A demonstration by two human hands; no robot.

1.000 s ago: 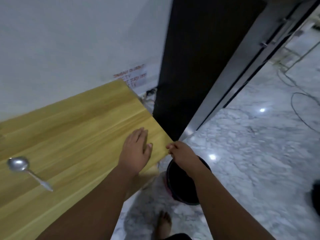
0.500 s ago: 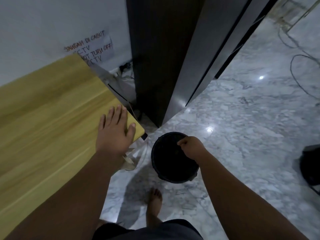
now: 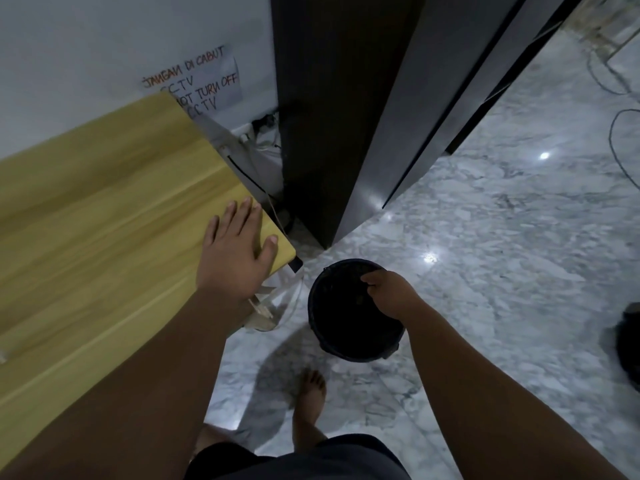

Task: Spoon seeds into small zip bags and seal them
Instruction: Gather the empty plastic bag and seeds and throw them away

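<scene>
A marble floor [image 3: 519, 271] spreads right of the wooden desk [image 3: 104, 220]. A black bucket [image 3: 332, 327] stands just off the desk's near corner, and a clear plastic bag [image 3: 277, 306] sits below that corner. The left hand [image 3: 232, 258] lies flat on the corner, fingers straight. The right hand [image 3: 388, 292] hovers over the bucket, fingers curled. I cannot tell whether it holds anything.

Dim, cool indoor light falls from overhead. Small white glare spots [image 3: 430, 258] shine on the polished marble floor [image 3: 502, 289], and a soft shadow [image 3: 273, 372] pools beneath the person. The bench [image 3: 104, 220] grain smears with motion blur, while the left hand [image 3: 232, 254] looks fairly crisp. The bucket [image 3: 346, 327] interior is featureless black. Straight door edges [image 3: 412, 140] lean outward near the picture's rim.
</scene>
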